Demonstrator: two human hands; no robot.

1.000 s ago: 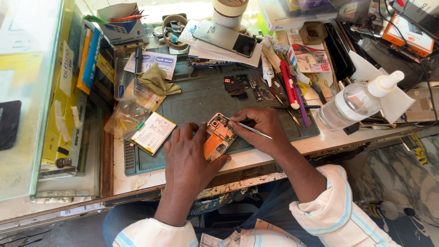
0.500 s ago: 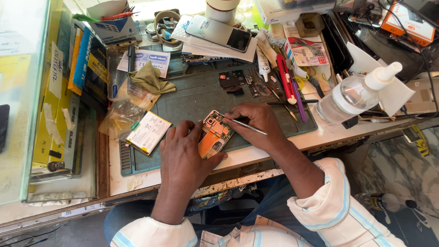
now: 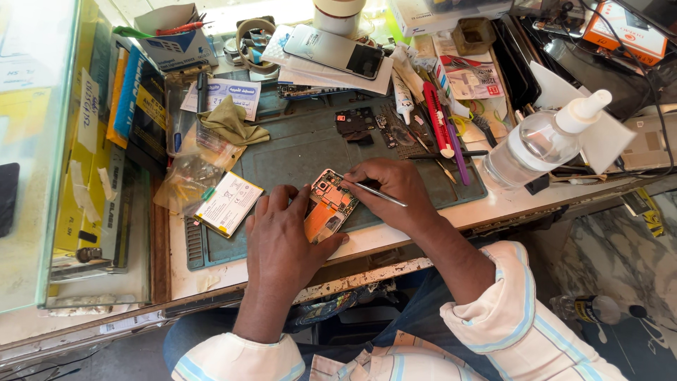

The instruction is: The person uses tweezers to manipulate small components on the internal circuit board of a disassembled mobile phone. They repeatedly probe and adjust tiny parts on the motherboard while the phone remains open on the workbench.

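A cluttered workbench [image 3: 493, 204] is seen from above, with a glass case [image 3: 42, 141] standing along its left side. A green mat [image 3: 296, 152] is laid across the bench middle. At the right, a clear spray bottle [image 3: 539, 141] lies tilted, its white nozzle pointing up-right, well apart from the hands. At the far edge, a phone [image 3: 335, 51] rests face up on a stack of papers, beside a tape roll [image 3: 254, 35]. An olive cloth [image 3: 229, 123] is crumpled at the mat's upper left. A white-and-yellow battery [image 3: 229, 203] lies flat on the mat's left part, just beside the left hand [image 3: 285, 236]. An opened phone [image 3: 329, 204], back cover off, with circuit board and an orange patch exposed, lies at the mat's near edge, between the two hands. It is steadied by the left hand, fingers spread over its left side and thumb at its lower end. The right hand [image 3: 395, 194] is closed around thin metal tweezers [image 3: 377, 194], whose tip is hidden behind the fingers above the phone's upper right corner. Red and purple tools [image 3: 441, 130] lie on the mat's right part, behind the right hand. Small dark parts [image 3: 356, 123] are scattered beyond the phone.
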